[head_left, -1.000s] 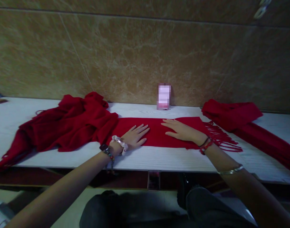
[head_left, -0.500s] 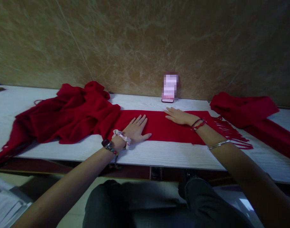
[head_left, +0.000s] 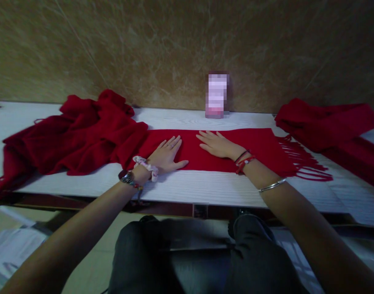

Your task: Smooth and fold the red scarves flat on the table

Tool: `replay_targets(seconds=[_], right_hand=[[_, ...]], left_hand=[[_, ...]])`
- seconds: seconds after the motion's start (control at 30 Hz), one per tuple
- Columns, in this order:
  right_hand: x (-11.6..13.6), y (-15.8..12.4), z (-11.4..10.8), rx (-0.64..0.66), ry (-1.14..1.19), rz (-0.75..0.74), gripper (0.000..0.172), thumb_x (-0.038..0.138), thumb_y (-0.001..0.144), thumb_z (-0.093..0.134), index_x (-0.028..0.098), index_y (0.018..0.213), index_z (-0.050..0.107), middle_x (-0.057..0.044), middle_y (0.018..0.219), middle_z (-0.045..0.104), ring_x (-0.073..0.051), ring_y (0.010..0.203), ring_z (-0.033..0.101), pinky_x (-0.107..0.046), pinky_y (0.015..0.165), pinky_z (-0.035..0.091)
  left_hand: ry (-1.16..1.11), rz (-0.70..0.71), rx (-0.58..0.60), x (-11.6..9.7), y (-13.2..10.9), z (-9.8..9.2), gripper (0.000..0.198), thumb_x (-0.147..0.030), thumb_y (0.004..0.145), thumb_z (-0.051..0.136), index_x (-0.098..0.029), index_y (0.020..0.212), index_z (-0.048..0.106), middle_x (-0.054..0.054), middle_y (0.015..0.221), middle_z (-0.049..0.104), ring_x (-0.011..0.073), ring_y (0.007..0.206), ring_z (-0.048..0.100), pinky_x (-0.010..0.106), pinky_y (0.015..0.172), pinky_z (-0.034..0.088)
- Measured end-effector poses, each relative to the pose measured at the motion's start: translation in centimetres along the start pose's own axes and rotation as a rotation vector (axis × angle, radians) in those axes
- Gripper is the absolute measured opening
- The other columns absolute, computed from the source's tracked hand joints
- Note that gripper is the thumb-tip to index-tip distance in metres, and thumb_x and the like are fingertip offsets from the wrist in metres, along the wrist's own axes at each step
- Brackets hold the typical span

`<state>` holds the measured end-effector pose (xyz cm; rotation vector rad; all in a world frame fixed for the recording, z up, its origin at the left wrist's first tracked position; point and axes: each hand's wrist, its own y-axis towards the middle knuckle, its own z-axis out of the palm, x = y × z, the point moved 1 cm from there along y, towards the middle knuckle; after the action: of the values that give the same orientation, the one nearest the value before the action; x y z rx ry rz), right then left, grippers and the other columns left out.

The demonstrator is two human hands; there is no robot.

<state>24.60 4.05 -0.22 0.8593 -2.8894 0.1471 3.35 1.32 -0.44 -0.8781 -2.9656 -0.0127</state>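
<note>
A red scarf [head_left: 254,149] lies along the white tabletop, its middle part flat and its fringe spread at the right end. At its left the cloth is bunched into a loose, crumpled heap. My left hand [head_left: 166,157] rests palm down near the heap, fingers apart, pressing on the flat part, with the thumb by the near edge. My right hand [head_left: 219,145] lies flat on the same stretch, fingers pointing left. Neither hand grips the cloth.
A phone [head_left: 216,96] with a blurred screen leans on the brown marbled wall [head_left: 162,53] behind the table [head_left: 174,188]. More folded red cloth [head_left: 324,126] lies at the right, beside the fringe. My legs are under the table's front edge.
My right hand has slid left along the flat scarf, nearer my left hand. My left hand stays at about the same spot on the cloth. The whole view has shifted slightly.
</note>
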Motion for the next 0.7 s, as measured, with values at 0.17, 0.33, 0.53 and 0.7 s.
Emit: replay_targets(seconds=[0.17,0.33,0.53,0.7], right_hand=[[-2.6,-0.4,-0.1,-0.032,0.009,0.236,0.059,0.049,0.089,0.021,0.019,0.14,0.026,-0.008,0.148,0.021,-0.033,0.133,0.02,-0.057,0.105,0.019],[-3.6,-1.7,-0.7,-0.107,0.007,0.25,0.065,0.058,0.086,0.022,0.019,0.138,0.03,-0.01,0.147,0.024,-0.037,0.132,0.02,-0.061,0.103,0.017],[-2.7,-2.2,-0.8,0.038,0.015,0.274,0.064,0.056,0.086,0.025,0.024,0.141,0.022,-0.006,0.15,0.014,-0.035,0.134,0.011,-0.062,0.105,0.013],[-2.9,-2.9,-0.2,0.022,0.006,0.205,0.064,0.059,0.085,0.026,0.027,0.14,0.024,-0.004,0.149,0.016,-0.034,0.134,0.012,-0.06,0.106,0.012]], left_hand=[[0.022,0.003,0.018,0.0,-0.1,-0.1,0.079,-0.057,0.081,0.032,-0.003,0.137,0.022,0.016,0.146,0.018,0.0259,0.135,0.014,0.039,0.109,0.016],[0.027,-0.007,0.039,-0.1,-0.2,-0.4,0.078,-0.056,0.082,0.032,-0.002,0.137,0.022,0.016,0.147,0.017,0.0256,0.135,0.014,0.038,0.109,0.017],[0.019,0.011,0.027,0.1,-0.1,-0.3,0.077,-0.057,0.082,0.031,-0.004,0.138,0.022,0.016,0.146,0.017,0.0256,0.135,0.014,0.041,0.108,0.018],[0.03,0.009,0.03,0.0,-0.1,-0.3,0.077,-0.056,0.082,0.031,-0.005,0.138,0.022,0.015,0.147,0.016,0.0254,0.135,0.014,0.04,0.109,0.018]])
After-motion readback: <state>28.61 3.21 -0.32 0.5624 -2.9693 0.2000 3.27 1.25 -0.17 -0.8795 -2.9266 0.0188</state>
